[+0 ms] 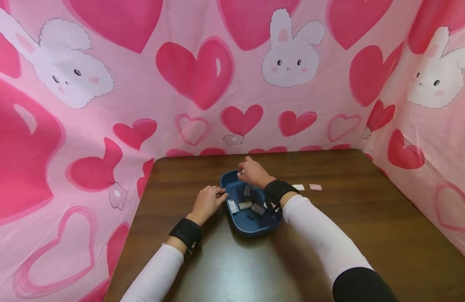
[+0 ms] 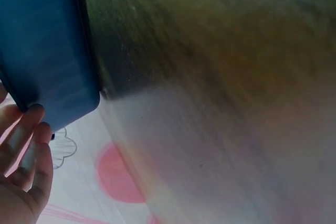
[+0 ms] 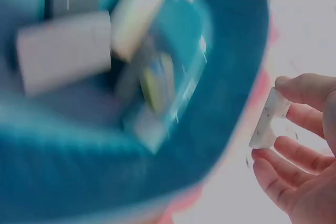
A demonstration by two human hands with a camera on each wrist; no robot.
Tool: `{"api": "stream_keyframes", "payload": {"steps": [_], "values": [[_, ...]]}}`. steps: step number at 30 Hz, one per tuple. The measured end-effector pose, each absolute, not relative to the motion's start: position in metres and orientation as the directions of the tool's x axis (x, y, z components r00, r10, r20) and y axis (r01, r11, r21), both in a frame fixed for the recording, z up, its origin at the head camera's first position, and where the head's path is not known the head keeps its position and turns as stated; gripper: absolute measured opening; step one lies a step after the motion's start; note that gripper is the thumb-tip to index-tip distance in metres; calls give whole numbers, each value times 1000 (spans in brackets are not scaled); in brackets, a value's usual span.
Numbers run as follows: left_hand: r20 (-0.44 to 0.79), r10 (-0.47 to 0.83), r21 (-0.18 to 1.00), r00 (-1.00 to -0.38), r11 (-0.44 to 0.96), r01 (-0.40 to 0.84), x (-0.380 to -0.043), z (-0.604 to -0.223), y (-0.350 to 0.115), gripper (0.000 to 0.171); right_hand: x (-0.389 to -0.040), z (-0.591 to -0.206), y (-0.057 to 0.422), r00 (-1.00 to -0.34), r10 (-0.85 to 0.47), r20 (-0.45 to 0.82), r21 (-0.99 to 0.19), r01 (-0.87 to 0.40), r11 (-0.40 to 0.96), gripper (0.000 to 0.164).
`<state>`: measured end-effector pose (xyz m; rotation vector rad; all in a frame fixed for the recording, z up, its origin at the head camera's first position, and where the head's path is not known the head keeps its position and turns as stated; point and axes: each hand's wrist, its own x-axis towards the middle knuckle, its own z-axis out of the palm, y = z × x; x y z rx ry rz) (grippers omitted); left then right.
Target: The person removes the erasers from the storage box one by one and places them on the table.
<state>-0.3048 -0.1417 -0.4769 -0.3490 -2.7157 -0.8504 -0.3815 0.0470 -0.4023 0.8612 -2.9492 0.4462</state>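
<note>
My right hand point(image 1: 253, 173) is over the far part of a blue plastic bin point(image 1: 235, 179). Between its thumb and fingers it pinches a white eraser point(image 3: 269, 116) with dark smudges. My left hand point(image 1: 208, 202) holds the bin's left rim, its fingertips point(image 2: 35, 113) against the outer wall. Inside lie several small blocks that look like erasers, among them a white one point(image 1: 232, 206), a beige one point(image 1: 245, 205) and a dark one point(image 1: 258, 209). Part of the bin's right side is hidden by my right wrist.
Right of the bin, a white block point(image 1: 298, 187) and a pink block point(image 1: 315, 187) lie on the brown wooden table point(image 1: 368, 218). A pink cloth point(image 1: 251, 96) with hearts and rabbits hangs behind and at both sides.
</note>
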Motion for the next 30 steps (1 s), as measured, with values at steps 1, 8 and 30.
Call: {"api": "stream_keyframes", "payload": {"steps": [1, 8, 30], "values": [[318, 138, 526, -938, 797, 296, -304, -477, -143, 28, -383, -397, 54, -852, -508, 126, -270, -522, 809, 21], [334, 141, 536, -932, 785, 311, -303, -474, -147, 28, -396, -374, 131, -909, -371, 189, -316, -414, 853, 21], [298, 142, 532, -944, 796, 288, -301, -470, -143, 27, -363, -465, 275, -986, -131, -107, -285, -96, 954, 18]]}}
